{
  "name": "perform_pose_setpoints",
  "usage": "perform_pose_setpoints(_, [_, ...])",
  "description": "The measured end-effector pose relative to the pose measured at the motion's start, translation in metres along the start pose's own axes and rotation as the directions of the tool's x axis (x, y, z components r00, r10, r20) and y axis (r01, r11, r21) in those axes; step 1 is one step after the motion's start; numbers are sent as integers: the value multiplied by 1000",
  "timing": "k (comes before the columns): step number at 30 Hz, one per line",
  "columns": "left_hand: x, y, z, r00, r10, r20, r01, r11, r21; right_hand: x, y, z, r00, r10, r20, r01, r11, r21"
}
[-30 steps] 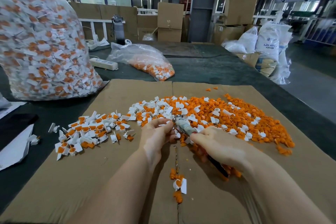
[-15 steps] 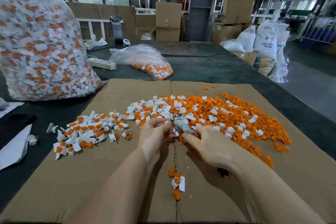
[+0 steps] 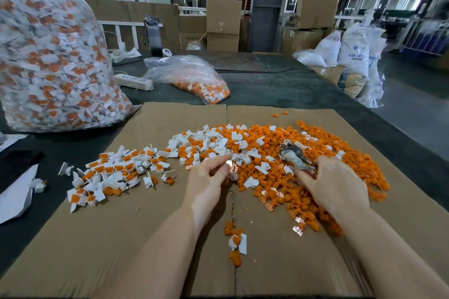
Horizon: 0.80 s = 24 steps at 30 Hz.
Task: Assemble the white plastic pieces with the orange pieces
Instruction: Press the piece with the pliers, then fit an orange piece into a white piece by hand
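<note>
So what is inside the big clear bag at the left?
The big clear bag is packed with white pieces holding orange inserts, seen through the plastic. Its interior stays hidden.

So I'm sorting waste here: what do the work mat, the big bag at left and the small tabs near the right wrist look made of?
The work mat looks like plain brown corrugated cardboard: matte, with a centre seam. The big bag looks like thin clear plastic film: glossy, wrinkled, with its contents visible through it. The small tabs look like copper-coloured metal, shiny and pinkish, though foil or plating is possible.
</note>
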<state>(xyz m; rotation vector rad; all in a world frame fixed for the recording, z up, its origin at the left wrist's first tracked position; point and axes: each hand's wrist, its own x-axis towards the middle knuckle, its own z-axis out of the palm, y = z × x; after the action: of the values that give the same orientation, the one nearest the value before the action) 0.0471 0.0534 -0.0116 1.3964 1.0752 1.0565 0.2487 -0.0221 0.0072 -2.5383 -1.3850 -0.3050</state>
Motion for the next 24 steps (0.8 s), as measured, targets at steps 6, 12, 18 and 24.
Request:
perform_pose_setpoints(6, [-1, -1, 0, 997, 72, -10, -71, 991, 114, -3, -6, 4, 998, -48, -47, 39, 981, -190])
perform_pose_setpoints(12, [-3, 1, -1, 991, 122, 48, -128, 976, 175, -35, -65, 11, 877, -404, -259, 478, 781, 402])
perform_pose_setpoints(18, [-4, -1, -4, 980, 167, 104, -187, 958, 220, -42, -77, 20, 869, -360, -340, 492, 701, 516])
perform_pose_setpoints(24, [-4, -2, -1, 978, 180, 104, -198, 956, 215, -42, -75, 24, 852, -372, -368, 518, 698, 495])
